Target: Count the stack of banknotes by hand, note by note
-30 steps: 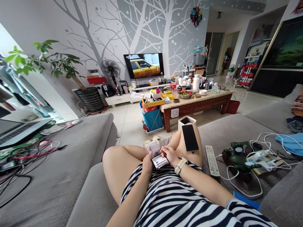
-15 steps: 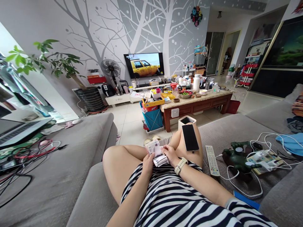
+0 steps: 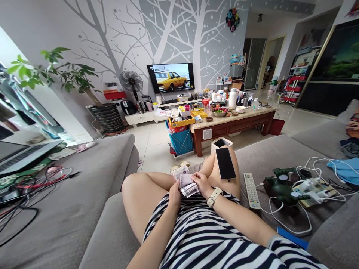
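Head view: left hand (image 3: 175,193) clasps layered paper banknotes (image 3: 190,190); right hand (image 3: 202,184) pinches thin note (image 3: 185,180) by edge.

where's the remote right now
In the head view's right half, the remote lies on the sofa, between the phone and the dark green object.

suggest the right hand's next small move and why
Perhaps the right hand should press its pinched note flat against the upper notes: that note lies partly across them, the left hand grips the other side, and the lower notes fan out beneath.
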Motion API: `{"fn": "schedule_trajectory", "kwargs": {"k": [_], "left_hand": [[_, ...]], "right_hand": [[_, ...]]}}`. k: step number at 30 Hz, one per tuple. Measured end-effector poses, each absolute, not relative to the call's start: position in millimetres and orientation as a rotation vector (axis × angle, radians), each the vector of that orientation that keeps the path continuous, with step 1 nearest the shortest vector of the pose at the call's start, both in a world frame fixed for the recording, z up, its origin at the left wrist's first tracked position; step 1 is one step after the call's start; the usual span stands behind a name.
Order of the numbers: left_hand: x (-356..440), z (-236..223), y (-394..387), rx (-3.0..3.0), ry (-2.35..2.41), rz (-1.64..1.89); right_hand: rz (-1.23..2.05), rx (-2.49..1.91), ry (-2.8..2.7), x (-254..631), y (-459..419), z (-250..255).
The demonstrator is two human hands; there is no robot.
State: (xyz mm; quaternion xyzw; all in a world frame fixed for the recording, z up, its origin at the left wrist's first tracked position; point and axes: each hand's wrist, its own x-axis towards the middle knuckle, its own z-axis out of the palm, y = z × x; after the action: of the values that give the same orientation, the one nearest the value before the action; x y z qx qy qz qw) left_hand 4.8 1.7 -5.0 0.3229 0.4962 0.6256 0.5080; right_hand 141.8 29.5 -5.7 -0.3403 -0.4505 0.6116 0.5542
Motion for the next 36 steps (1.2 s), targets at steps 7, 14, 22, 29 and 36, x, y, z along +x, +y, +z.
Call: {"fn": "schedule_trajectory", "kwargs": {"k": [7, 14, 22, 29, 36], "left_hand": [[4.9, -8.1, 2.5, 0.779, 1.183, 1.507], [3.5, -10.2, 3.3, 0.791, 1.199, 1.496], [3.3, -7.7, 1.8, 0.848, 1.252, 1.503], [1.3, -6.2, 1.2, 0.888, 1.276, 1.507], [2.8, -5.7, 1.5, 0.858, 1.260, 1.499]], "right_hand": [[1.470, -0.785, -1.062, 141.2, 28.8, -5.2], [1.462, -0.782, -1.065, 141.8, 30.0, -6.6], [1.474, -0.771, -1.069, 142.4, 29.5, -6.0], [1.480, -0.773, -1.054, 141.8, 30.5, -7.6], [1.493, -0.778, -1.042, 140.7, 30.7, -7.9]]}}
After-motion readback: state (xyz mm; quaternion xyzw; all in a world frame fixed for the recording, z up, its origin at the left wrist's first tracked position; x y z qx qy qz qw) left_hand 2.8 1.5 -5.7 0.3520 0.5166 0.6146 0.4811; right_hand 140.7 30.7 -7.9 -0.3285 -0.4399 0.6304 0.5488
